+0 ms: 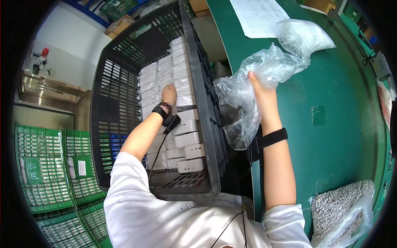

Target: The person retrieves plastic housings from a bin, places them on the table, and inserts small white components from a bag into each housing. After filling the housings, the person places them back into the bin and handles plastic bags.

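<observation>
My left hand (168,96) reaches into a black plastic crate (213,165) and touches the rows of bagged white boxes (180,68). Its fingers point down and are mostly hidden, so I cannot make out a grip. Closer to me in the crate stand several bare white plastic cases (188,139) with small port openings on their sides. My right hand (264,97) is closed around a bunch of crumpled clear plastic bags (244,93), thumb on top, at the left edge of the green table (306,153). Some of the plastic hangs down beside the crate wall.
A filled clear bag (304,37) and a printed sheet (258,18) lie at the table's far end. Near right, an open bag of small grey parts (341,211) rests on the table. Green mesh crates (45,165) are stacked at the left. Black wristband cords hang from both wrists.
</observation>
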The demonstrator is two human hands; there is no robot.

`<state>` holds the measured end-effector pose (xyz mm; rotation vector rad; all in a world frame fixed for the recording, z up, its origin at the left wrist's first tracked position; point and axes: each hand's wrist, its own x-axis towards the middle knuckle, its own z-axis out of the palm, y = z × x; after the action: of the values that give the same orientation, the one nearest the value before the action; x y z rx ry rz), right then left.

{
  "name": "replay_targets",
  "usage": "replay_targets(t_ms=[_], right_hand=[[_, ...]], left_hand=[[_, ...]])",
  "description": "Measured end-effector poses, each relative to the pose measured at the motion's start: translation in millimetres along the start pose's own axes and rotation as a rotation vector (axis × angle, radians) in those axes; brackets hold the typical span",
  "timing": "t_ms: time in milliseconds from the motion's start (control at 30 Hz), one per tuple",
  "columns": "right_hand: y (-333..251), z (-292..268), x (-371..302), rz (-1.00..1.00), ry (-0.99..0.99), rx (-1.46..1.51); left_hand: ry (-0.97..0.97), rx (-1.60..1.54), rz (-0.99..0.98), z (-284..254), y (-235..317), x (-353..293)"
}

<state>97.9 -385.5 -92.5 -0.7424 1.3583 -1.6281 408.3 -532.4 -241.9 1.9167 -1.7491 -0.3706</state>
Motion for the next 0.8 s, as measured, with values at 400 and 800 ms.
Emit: replay_targets(t_ms=[400,800], right_hand=[[-5.4,-9.2,-12.4,-0.036,-0.286,0.031],[76.3,-68.2,18.1,-0.023,-0.448,-0.032]], left_hand=[[-0.233,-0.946,0.274,-125.9,234.6,-12.9],[-1.282,-0.825,0.331,-76.0,337.1,-91.7]])
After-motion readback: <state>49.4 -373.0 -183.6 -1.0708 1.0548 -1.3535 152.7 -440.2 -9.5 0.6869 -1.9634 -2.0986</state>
